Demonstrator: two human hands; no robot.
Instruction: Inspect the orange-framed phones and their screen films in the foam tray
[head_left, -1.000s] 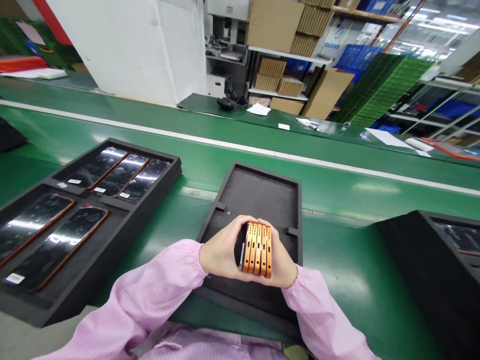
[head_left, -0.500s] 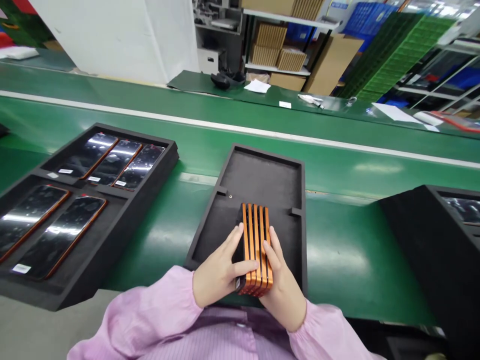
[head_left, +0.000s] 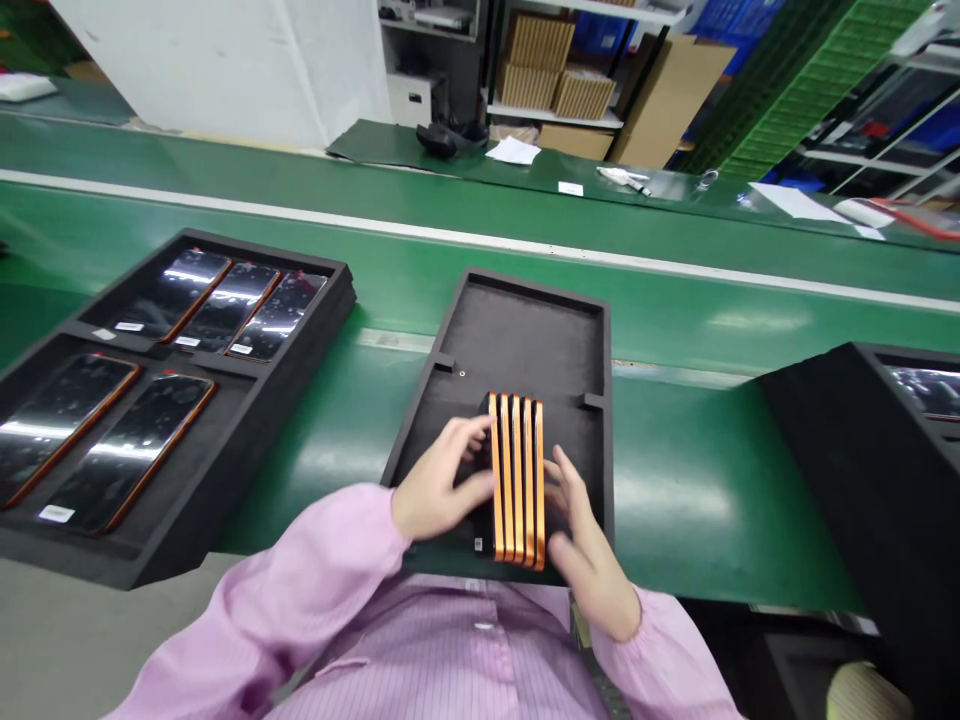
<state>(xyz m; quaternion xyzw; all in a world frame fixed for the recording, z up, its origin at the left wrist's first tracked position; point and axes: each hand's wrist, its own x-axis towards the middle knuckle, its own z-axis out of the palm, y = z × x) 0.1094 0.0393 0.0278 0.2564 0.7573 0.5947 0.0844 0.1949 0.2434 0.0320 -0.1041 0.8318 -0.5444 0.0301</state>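
Left hand (head_left: 442,490): thumb and index well parted, fingertips against the left side of the stack (head_left: 519,480); nothing pinched between them that I can make out, and whether they bear weight I cannot tell
Right hand (head_left: 596,565): fingers spread and loosely curved, blurred, just beside the stack's right side; they have hold of nothing, though whether a fingertip brushes it I cannot tell
Stack: five orange edges side by side, upright, between the two sets of fingers, over the near half of the tray (head_left: 525,320) and, by the look of it, resting there
Grip: a moment ago both hands were pressed to the stack, left thumb across its top; now that thumb is off to the side and the right fingers have come away, so I judge the clasp is loosening and the stack nearly stands by itself
Tray: black, its far half stretching ahead of the fingertips
Left tray (head_left: 247,450): well to the left of the left fingers, five phones (head_left: 131,455) lying screen up
Right tray (head_left: 832,450): well to the right of the right fingers
Stickers (head_left: 56,514): white, on four of those phones; a pale tag (head_left: 478,544) sits low on the stack's left side, near the left thumb; print too small for me to read, no brand visible
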